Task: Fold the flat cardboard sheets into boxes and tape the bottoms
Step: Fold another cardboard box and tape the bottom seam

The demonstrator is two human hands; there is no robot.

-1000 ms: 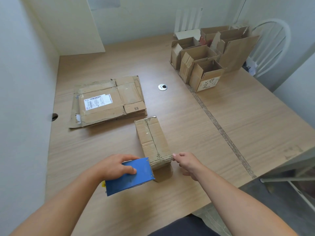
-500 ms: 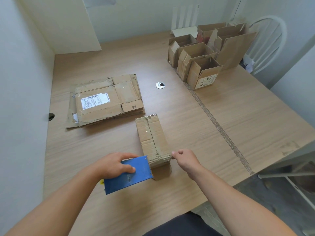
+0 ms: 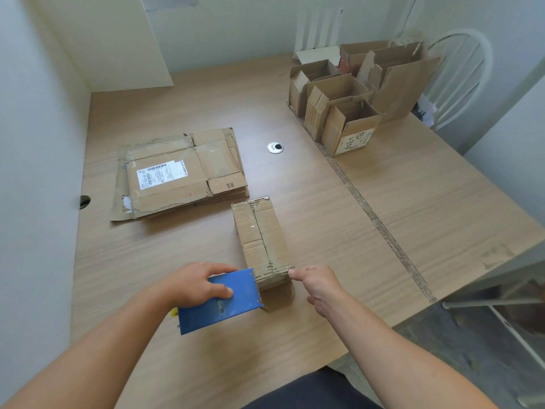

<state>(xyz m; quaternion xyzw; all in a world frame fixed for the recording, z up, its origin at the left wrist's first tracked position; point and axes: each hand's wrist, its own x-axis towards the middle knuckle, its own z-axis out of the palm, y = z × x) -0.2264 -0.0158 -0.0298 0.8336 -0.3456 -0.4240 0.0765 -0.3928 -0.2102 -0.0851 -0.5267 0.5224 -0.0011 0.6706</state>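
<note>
A small folded cardboard box [image 3: 261, 234] lies bottom-up on the wooden table [image 3: 413, 208], its centre seam covered with clear tape. My left hand [image 3: 196, 283] grips a blue tape dispenser [image 3: 224, 302] pressed against the box's near left corner. My right hand [image 3: 317, 284] touches the box's near right corner with thumb and fingertip, the other fingers curled. A stack of flat cardboard sheets [image 3: 180, 175] with a white label lies to the left behind the box.
Several open assembled boxes [image 3: 351, 104] stand grouped at the far right of the table. A round metal grommet [image 3: 275, 147] sits mid-table. A white chair [image 3: 460, 81] stands beyond the right corner. A wall runs along the left; the table's near edge is close to me.
Both hands and the dispenser stay at the box's near end; only the camera view has shifted slightly.
</note>
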